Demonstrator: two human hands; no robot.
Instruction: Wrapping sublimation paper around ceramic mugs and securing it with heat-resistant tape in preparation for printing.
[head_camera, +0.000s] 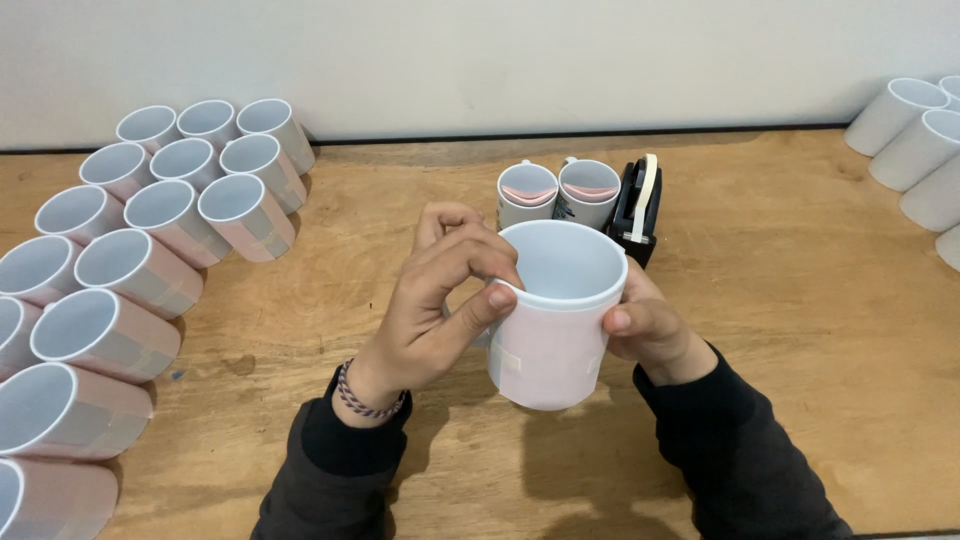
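Holding a pink-wrapped mug (553, 330) above the desk (800, 330), both hands clamped on it. Left hand (440, 300) grips the left side, thumb pressed at the rim, fingers curled over. Right hand (650, 325) wraps the right side, thumb on the wall. Behind: two mugs (557, 193), a black tape dispenser (637, 210). Far left, rows of wrapped mugs (160, 215); far right, white mugs (915, 140).

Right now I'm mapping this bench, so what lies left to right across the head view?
Pink-wrapped mugs → left hand → held mug → right hand → plain white mugs.
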